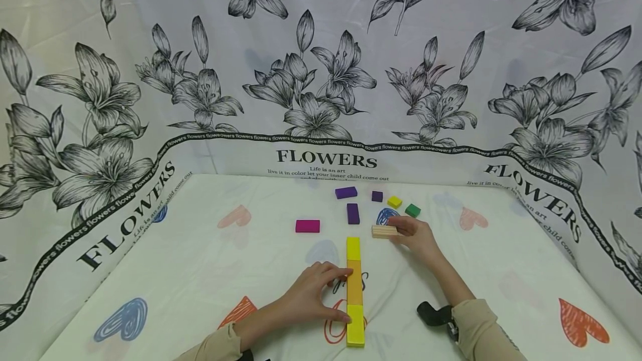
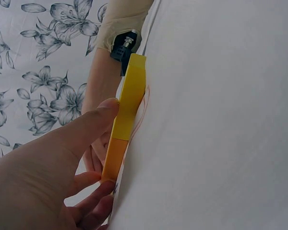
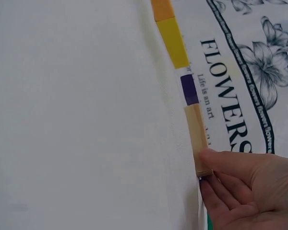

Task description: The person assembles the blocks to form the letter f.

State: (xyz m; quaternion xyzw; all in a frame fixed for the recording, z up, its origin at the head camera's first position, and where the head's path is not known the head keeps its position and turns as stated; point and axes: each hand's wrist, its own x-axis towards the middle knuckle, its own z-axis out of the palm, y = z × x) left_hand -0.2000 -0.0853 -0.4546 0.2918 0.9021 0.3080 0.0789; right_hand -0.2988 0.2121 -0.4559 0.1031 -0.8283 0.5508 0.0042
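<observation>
On the table, two yellow blocks [image 1: 355, 326] and an orange block [image 1: 354, 283] between them lie end to end in a row running away from me. My left hand [image 1: 313, 294] is beside the row's left side, thumb at the near yellow block and index fingertip at the orange one. The left wrist view shows that thumb [image 2: 108, 106] fairly straight against the yellow side. Right of the row's far end, my right hand [image 1: 413, 234] pinches a plain wooden block [image 1: 384, 232] with grooved lines. Its thumb [image 3: 216, 158] lies on one face in the right wrist view.
Beyond the row lie a magenta block [image 1: 307, 226], two purple blocks [image 1: 353, 213], a dark purple cube [image 1: 377, 196], a small yellow block [image 1: 394, 201] and a green one [image 1: 413, 210]. A flower-printed curtain [image 1: 321, 93] stands around the table's back and sides.
</observation>
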